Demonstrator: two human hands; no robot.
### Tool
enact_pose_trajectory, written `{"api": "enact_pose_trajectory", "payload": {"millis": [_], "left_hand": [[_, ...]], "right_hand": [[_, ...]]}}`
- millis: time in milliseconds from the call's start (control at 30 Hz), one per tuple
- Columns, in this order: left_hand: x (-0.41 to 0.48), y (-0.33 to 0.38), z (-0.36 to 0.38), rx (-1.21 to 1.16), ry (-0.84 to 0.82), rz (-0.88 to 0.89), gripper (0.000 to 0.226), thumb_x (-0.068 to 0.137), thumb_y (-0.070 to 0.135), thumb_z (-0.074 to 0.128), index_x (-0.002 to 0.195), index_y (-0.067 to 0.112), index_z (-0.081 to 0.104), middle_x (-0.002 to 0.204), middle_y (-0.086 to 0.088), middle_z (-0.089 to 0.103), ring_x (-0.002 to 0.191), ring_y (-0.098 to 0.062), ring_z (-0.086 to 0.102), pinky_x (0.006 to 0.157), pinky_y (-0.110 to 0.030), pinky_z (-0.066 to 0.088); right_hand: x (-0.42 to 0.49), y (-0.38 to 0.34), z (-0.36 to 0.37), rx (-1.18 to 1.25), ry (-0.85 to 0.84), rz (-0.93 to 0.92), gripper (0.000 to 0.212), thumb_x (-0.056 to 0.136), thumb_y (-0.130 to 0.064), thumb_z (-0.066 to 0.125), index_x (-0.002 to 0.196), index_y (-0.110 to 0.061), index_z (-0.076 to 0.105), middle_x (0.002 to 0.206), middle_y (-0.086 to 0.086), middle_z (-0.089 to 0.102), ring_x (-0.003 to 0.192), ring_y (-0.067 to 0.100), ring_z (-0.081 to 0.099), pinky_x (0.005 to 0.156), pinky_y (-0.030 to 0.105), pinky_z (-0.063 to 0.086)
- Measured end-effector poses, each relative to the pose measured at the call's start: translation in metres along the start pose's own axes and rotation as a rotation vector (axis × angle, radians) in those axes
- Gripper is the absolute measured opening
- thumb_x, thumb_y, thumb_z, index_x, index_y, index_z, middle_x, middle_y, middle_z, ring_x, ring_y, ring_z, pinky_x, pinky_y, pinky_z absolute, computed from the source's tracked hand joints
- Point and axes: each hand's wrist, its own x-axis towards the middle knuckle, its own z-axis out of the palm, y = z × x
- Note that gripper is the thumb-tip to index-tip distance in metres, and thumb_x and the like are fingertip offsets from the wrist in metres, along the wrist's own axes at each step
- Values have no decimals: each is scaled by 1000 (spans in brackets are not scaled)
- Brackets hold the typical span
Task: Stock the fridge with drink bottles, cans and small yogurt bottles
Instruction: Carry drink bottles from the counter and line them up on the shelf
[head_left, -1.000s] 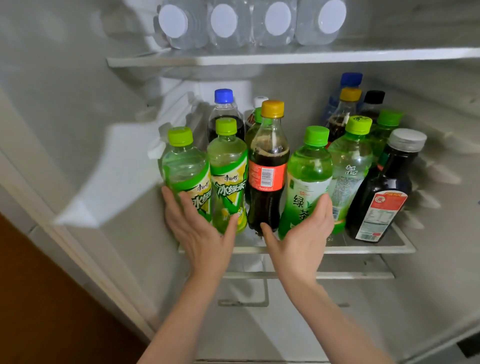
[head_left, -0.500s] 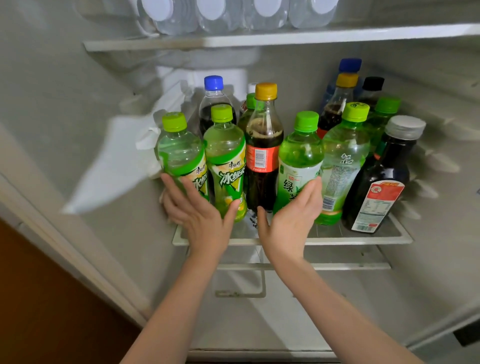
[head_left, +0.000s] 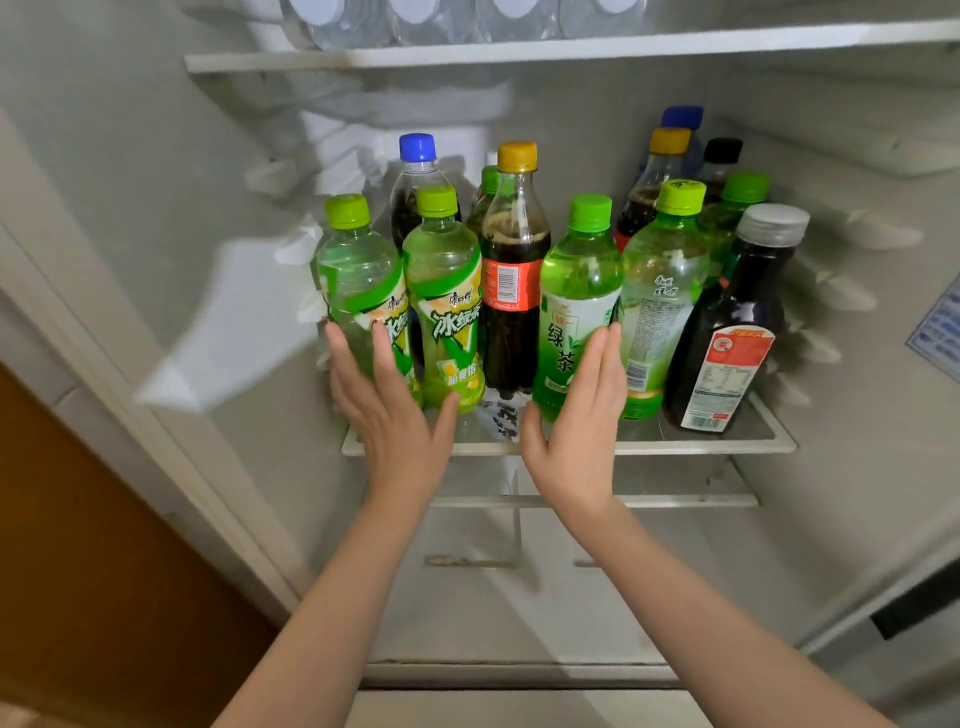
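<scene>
Both hands are flat, fingers straight, gripping nothing. The left hand (head_left: 392, 410) presses the leftmost green bottle (head_left: 363, 291), the right hand (head_left: 576, 415) the green tea bottle (head_left: 576, 301). A bare strip of shelf (head_left: 675, 446) shows at six o'clock of the cola bottle (head_left: 514, 270) (the row stands tight).

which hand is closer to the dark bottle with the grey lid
Right. The right hand touches a green tea bottle two places left of the dark bottle; the left hand is at the row's far-left end.
</scene>
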Motion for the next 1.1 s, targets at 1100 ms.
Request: {"api": "enact_pose_trajectory", "payload": {"millis": [1100], "left_hand": [[-444,84,-72,-36,-2428,910,42,96,35,51,133,16,49,127,-3,56,109,-13,52,84,-17,35]], "right_hand": [[-632,-150,-258,-189,-93,2262,29,91,-20,49,117,-12,58,119,9,63,110,26,57,81,26,41]]}}
